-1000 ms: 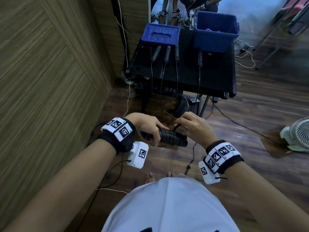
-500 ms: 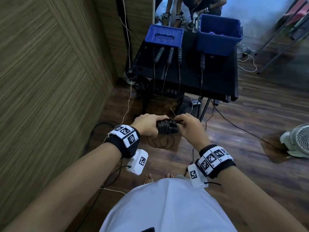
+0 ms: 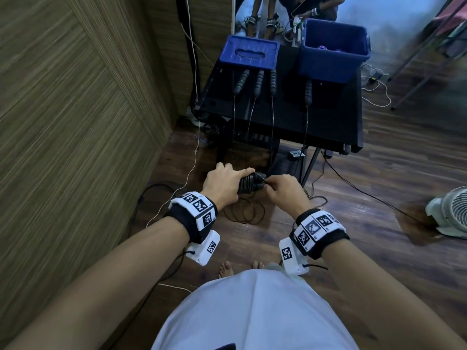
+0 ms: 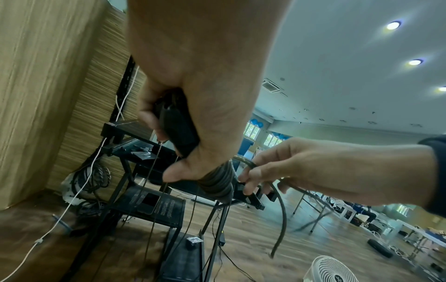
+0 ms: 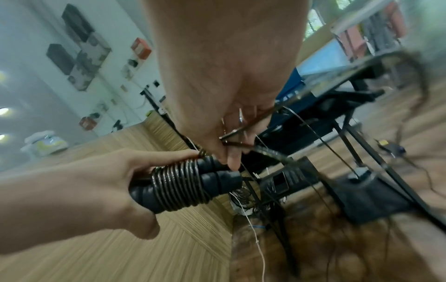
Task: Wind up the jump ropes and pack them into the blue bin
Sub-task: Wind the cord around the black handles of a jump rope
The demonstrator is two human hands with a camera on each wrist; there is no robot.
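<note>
My left hand grips two black ribbed jump-rope handles held side by side, with thin dark rope wound round them in several turns. My right hand pinches the loose rope just past the handle ends; in the left wrist view a free length of rope hangs down from it. Slack rope loops lie on the floor below. Ahead, a blue bin stands on a black table. Several other rope handles lie on that table, cords hanging over its near edge.
A blue lid or upturned bin sits left of the bin. A wood-panel wall runs along my left. A white fan stands on the floor at right. Cables trail across the wooden floor. Another person is partly visible beyond the table.
Both hands have moved forward and up with the handle bundle. The right hand has carried the rope round the handles and now pinches it at their ends.
</note>
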